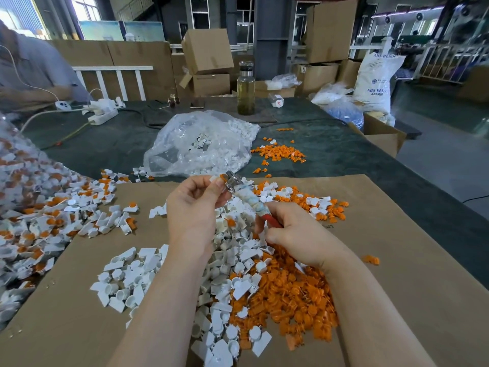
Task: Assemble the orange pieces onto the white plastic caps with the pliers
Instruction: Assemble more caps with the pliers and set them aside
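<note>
Soft, even daylight enters through the far windows [84, 9], which glare white. Shadows are faint. Wide-angle distortion bends the edges, blurring corners.

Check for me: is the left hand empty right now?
No, the left hand pinches a white cap with an orange piece at the nose of the pliers, whose handle the right hand grips.

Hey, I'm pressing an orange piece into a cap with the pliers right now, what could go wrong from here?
1. The left hand pinches the cap right at the nose of the pliers, so a slip might nip a fingertip.
2. The right hand grips only the handle ends, so the nose may wobble and seat the orange piece crooked.
3. A dropped cap would likely vanish in the mixed pile below.
</note>
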`<state>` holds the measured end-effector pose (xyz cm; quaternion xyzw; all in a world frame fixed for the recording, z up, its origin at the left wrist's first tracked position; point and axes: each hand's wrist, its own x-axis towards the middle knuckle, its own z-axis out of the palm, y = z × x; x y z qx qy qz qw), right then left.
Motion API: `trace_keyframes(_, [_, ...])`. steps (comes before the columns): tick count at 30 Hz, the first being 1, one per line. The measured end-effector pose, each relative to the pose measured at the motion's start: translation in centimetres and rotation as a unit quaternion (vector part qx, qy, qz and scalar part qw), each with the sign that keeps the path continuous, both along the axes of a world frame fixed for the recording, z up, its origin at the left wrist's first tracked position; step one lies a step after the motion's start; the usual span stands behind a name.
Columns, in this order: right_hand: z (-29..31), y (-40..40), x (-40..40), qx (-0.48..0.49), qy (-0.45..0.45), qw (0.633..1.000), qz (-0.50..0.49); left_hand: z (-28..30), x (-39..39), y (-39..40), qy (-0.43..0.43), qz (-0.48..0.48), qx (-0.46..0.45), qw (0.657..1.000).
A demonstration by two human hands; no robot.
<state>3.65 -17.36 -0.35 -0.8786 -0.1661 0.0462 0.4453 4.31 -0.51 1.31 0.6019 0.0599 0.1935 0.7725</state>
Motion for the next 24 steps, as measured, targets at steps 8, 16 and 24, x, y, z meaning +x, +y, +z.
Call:
trace_keyframes(8, [-0.4, 0.2, 0.2, 0.003, -0.068, 0.995, -0.068, 0.1, 0.2, 2.8, 0.104, 0.025, -0.072, 0.992])
trace_keyframes(16, [0.1, -0.9, 0.3, 0.063, -0.092, 0.972, -0.208, -2.6, 0.8, 9.4, 0.175, 0.219, 0.359, 0.89])
trace_keyframes(24, [-0.1, -1.0, 0.5, 0.019, -0.094, 0.967, -0.238, -3.6, 1.3, 10.9, 0.308, 0.195, 0.535, 0.762])
